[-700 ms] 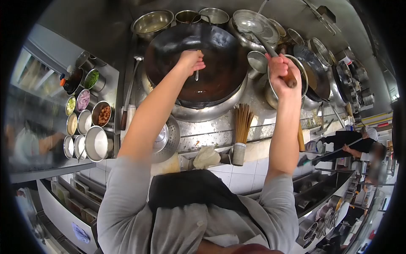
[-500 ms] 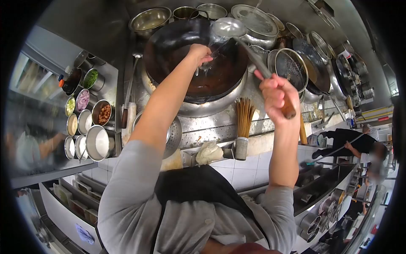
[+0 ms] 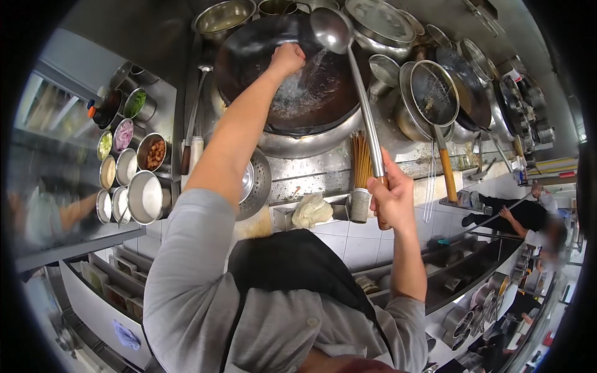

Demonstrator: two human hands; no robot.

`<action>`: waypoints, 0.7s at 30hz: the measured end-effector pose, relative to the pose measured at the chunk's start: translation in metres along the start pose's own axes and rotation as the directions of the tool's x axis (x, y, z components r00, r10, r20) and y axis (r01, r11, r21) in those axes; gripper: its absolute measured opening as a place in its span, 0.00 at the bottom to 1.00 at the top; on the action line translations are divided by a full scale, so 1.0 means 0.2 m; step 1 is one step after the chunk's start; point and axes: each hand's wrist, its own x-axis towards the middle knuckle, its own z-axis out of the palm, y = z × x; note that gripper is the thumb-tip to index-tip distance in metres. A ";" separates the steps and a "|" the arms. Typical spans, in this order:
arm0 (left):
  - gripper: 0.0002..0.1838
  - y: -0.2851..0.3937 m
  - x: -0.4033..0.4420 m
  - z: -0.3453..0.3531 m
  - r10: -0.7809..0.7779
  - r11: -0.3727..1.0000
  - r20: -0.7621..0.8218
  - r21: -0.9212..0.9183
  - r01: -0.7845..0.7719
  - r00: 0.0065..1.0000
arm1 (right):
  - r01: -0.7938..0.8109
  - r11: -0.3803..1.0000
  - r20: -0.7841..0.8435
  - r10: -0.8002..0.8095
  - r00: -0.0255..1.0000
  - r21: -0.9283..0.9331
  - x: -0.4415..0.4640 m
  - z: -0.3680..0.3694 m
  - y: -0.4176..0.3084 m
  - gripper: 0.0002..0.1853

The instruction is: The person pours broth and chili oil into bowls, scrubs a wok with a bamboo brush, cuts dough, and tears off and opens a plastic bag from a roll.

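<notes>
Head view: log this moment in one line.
left hand: closed over wok; right hand: gripping ladle; wok: liquid inside; ladle: above wok, liquid streaming

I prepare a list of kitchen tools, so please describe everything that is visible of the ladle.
The ladle has a shiny, metal-looking round bowl on a long, straight, silvery shaft, ending in a brown, wooden-looking grip. The right hand is wrapped around this grip. Tilted, the bowl is over the far part of the wok, with clear liquid falling from its edge. Whether it touches the wok cannot be told.
</notes>
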 end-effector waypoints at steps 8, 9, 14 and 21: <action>0.30 -0.02 -0.24 -0.21 0.452 0.885 -0.073 0.162 -0.437 0.889 | 0.100 0.939 -0.233 -0.183 0.955 -0.329 -0.11 -0.13 0.76 0.35; 0.36 -0.04 -0.28 -0.24 0.426 0.885 -0.115 0.259 -0.387 0.897 | 0.073 0.922 -0.252 -0.179 0.951 -0.380 -0.14 -0.14 0.79 0.35; 0.33 -0.03 -0.74 -0.37 0.383 0.920 -0.302 0.041 -0.389 0.873 | 0.028 0.820 -0.259 -0.213 0.942 -0.571 -0.25 -0.22 1.09 0.37; 0.27 0.00 -1.36 -0.24 0.311 0.883 -0.041 -0.358 -0.304 0.950 | -0.022 0.636 -0.281 -0.309 0.909 -0.772 -0.32 -0.19 1.31 0.37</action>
